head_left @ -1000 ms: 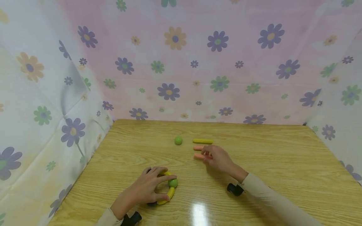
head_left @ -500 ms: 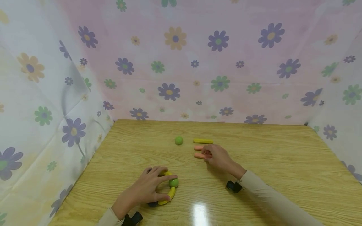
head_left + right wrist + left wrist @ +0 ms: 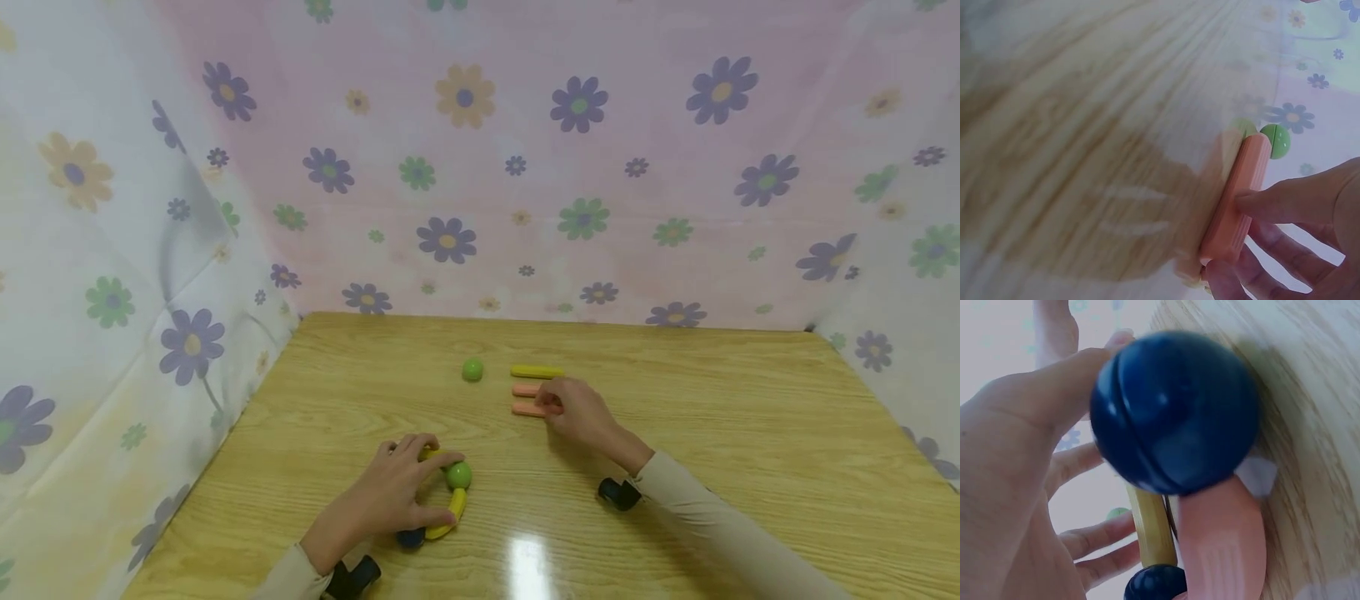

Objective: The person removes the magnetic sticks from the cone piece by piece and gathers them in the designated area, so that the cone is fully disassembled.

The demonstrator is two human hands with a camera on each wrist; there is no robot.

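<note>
My left hand [image 3: 378,492] grips a ring of curved sticks and balls at the front left of the table. Its thumb lies on a yellow curved stick [image 3: 455,510], and the other fingers reach across the ring's far side. A green ball [image 3: 459,476] joins that part of the ring. The left wrist view shows a blue ball [image 3: 1179,412], a pink curved stick [image 3: 1222,540] and a straight-looking yellow stick [image 3: 1152,525]. With thumb and fingers, my right hand [image 3: 583,414] pinches the nearer pink straight stick [image 3: 1238,200]. A second pink stick [image 3: 525,390] lies behind it, partly hidden.
A loose green ball [image 3: 472,370] and a yellow straight stick [image 3: 537,372] lie farther back on the wooden table [image 3: 712,400]. A flowered cloth [image 3: 517,192] stands along the back and sides.
Around the ring my left fingers curl more, and the ring has shifted slightly, its blue ball showing more at the front. My right hand stays almost still at the pink sticks.
</note>
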